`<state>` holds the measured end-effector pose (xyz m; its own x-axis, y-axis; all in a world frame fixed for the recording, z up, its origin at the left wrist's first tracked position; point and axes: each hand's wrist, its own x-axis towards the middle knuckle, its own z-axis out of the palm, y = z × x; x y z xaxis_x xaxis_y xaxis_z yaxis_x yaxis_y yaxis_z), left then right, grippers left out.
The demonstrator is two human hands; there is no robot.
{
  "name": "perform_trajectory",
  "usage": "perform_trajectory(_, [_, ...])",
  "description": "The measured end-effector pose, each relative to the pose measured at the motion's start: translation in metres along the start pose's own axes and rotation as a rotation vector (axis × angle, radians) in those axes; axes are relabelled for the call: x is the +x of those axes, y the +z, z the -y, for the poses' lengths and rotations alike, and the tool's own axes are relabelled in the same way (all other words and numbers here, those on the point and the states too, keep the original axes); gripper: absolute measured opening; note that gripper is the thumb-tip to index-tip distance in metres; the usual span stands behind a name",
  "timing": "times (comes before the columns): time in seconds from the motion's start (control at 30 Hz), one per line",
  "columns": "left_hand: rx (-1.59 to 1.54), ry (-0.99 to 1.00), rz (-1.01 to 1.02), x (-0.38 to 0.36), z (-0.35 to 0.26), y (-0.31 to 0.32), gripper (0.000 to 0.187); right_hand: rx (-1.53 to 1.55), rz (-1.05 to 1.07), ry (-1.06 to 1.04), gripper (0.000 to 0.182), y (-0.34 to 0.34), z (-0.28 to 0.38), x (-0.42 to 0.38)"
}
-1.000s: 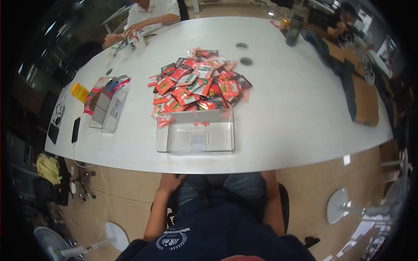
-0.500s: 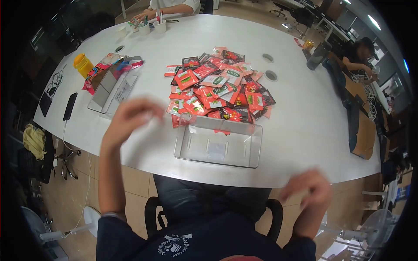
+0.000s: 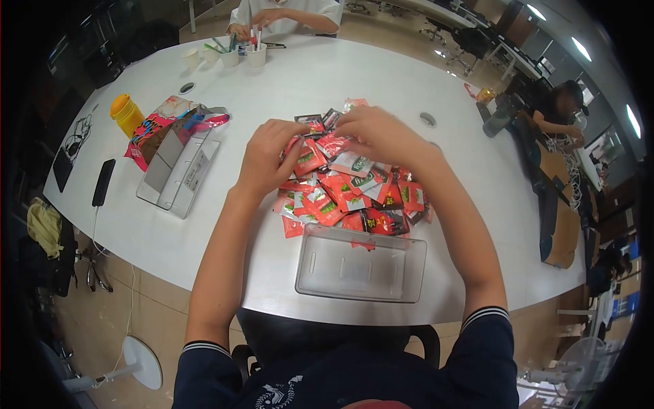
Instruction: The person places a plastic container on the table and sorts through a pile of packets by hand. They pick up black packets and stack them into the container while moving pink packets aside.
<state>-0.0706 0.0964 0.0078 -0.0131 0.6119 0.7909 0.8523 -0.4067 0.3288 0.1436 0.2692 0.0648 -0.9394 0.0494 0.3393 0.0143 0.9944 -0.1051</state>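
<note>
A heap of small red and black sachets [image 3: 354,187] lies on the white table. My left hand [image 3: 271,153] reaches to the heap's left side, its thumb and fingers apart and touching sachets. Over the upper right of the heap, my right hand [image 3: 385,136] rests with fingers spread and curved; its fingertips are slightly blurred. No sachet appears lifted in either hand. Nearer to me, between my forearms, stands a clear plastic bin [image 3: 325,281], with a sachet at its far wall.
On the left stand a second clear bin [image 3: 178,202], a colourful snack bag [image 3: 151,142], a yellow bottle [image 3: 127,117] and a black phone [image 3: 104,183] on a cable. Paper cups [image 3: 256,57] with pens sit before a person opposite. Cardboard pieces [image 3: 563,228] lie at the right edge.
Both hands have moved forward onto the sachet heap, the left from beside the bin, the right from the table's front edge. The camera view has shifted. The person opposite has moved their hands.
</note>
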Motion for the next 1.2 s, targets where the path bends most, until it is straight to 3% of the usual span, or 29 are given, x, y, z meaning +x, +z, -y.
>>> perform_trajectory(0.07, [0.02, 0.01, 0.059, -0.001, 0.005, -0.003, 0.027, -0.021, 0.079, -0.152, 0.032, 0.031, -0.017, 0.019])
perform_trajectory(0.2, [0.041, 0.048, 0.059, -0.002, 0.01, 0.0, 0.028, -0.155, 0.416, 0.054, 0.032, 0.032, -0.019, 0.036])
perform_trajectory(0.3, [0.029, 0.012, 0.046, -0.006, 0.009, -0.005, 0.026, -0.194, 0.254, 0.107, 0.031, 0.014, -0.014, 0.028])
perform_trajectory(0.33, [0.021, -0.003, 0.045, -0.007, 0.008, -0.008, 0.025, -0.076, 0.095, 0.093, 0.032, 0.007, -0.015, 0.02])
perform_trajectory(0.43, [-0.168, -0.212, -0.014, -0.011, 0.002, -0.012, 0.028, 0.608, -0.122, 0.536, 0.031, -0.024, 0.005, 0.006])
perform_trajectory(0.53, [-0.724, -0.426, 0.03, 0.0, -0.034, -0.012, 0.033, 1.154, -0.213, 0.675, 0.034, -0.06, 0.063, -0.012])
perform_trajectory(0.63, [-0.963, -0.502, 0.203, 0.002, -0.053, -0.008, 0.032, 1.115, -0.156, 0.658, 0.041, -0.053, 0.104, -0.023])
perform_trajectory(0.67, [-1.008, -0.489, 0.177, 0.002, -0.058, -0.008, 0.023, 1.054, -0.165, 0.625, 0.043, -0.049, 0.113, -0.024])
perform_trajectory(0.77, [-0.8, -0.44, 0.269, 0.0, -0.057, -0.015, 0.017, 0.569, -0.294, 0.533, 0.034, -0.051, 0.125, -0.031])
perform_trajectory(0.9, [-0.915, -0.414, 0.367, -0.005, -0.049, -0.011, 0.017, 0.505, -0.289, 0.653, 0.021, -0.058, 0.135, -0.043])
perform_trajectory(0.93, [-0.835, -0.327, 0.462, 0.0, -0.052, -0.024, 0.021, 0.498, -0.339, 0.572, 0.014, -0.06, 0.141, -0.046])
perform_trajectory(1.03, [-1.033, -0.383, 0.481, 0.003, -0.054, -0.035, 0.029, 0.53, -0.279, 0.562, 0.016, -0.076, 0.166, -0.068])
perform_trajectory(1.07, [-1.113, -0.311, 0.47, 0.003, -0.045, -0.032, 0.044, 0.511, -0.219, 0.534, 0.016, -0.072, 0.175, -0.072])
perform_trajectory(1.2, [-1.01, -0.334, 0.446, 0.004, -0.042, -0.033, 0.061, 0.301, -0.082, 0.367, 0.014, -0.039, 0.193, -0.066])
